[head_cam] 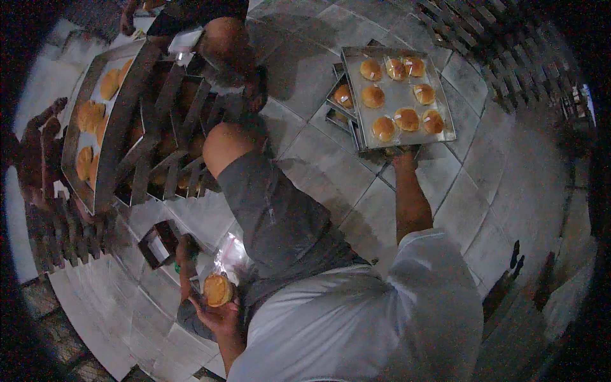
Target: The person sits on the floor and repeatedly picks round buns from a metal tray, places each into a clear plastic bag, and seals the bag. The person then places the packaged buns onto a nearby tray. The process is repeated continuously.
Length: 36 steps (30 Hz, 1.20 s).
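Note:
My left hand [222, 315] is raised beside my lap, its fingers around a round golden bun [218, 290]. A clear plastic bag [231, 255] lies just beyond the bun, shiny and crumpled. On the right, my right arm reaches out to a shallow metal tray [398, 98]. My right hand [405, 160] grips the tray's near edge, with its fingers partly hidden beneath. Several glossy buns [373, 97] sit apart on this tray, and some look wrapped in clear film with small white labels. More trays [340, 79] are stacked crookedly below it, one showing another bun.
Stacked dark trays [157, 129] stand at left; the tilted top tray [70, 157] holds bread on white paper. Near it are another person's hand [45, 131] and bare knee [224, 36]. A small dark box [157, 246] rests on the tiled floor [324, 148]. Slatted crates [506, 62] stand upper right.

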Motion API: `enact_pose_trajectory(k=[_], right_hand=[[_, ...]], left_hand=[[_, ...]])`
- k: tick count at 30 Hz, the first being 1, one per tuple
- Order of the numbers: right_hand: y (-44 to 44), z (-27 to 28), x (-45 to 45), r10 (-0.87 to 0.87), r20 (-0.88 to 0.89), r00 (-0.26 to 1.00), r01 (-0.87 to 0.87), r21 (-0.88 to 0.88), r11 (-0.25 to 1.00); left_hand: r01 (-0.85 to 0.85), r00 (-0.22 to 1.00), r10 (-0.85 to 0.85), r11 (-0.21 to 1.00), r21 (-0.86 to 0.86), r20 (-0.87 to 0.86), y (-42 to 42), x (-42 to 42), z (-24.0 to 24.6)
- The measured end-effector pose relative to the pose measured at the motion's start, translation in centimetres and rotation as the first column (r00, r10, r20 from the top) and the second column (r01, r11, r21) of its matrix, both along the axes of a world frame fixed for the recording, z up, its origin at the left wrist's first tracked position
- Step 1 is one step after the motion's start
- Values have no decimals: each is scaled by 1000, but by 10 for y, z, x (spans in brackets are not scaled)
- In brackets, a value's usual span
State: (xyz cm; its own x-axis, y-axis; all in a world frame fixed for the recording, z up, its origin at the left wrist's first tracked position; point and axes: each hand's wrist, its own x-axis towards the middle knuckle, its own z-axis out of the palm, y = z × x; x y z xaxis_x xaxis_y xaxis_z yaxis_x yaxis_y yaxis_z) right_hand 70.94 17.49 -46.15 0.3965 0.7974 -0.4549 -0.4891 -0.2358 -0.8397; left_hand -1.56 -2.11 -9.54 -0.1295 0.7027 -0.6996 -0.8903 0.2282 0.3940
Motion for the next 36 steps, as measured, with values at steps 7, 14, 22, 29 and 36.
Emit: enact_pose_trajectory(k=[7, 14, 22, 29, 36], right_hand=[[-3, -65, -10, -413, -574, 708, 613, 207, 763], [-4, 20, -39, -587, -17, 809, 518, -450, 727], [34, 101, -101, -31, 393, 919, 229, -467, 854], [-7, 296, -338, 229, 276, 933, -323, 370, 871], [-28, 445, -499, 151, 986, 64, -989, 42, 144]], left_hand=[[-138, 988, 142, 988, 64, -69, 6, 7, 4], [-139, 990, 139, 990, -7, 37, 12, 21, 4], [161, 962, -128, 979, 124, -240, 19, 5, 2], [27, 987, -3, 989, 148, -159, 46, 41, 34], [161, 965, -88, 942, 294, -248, 58, 84, 80]])
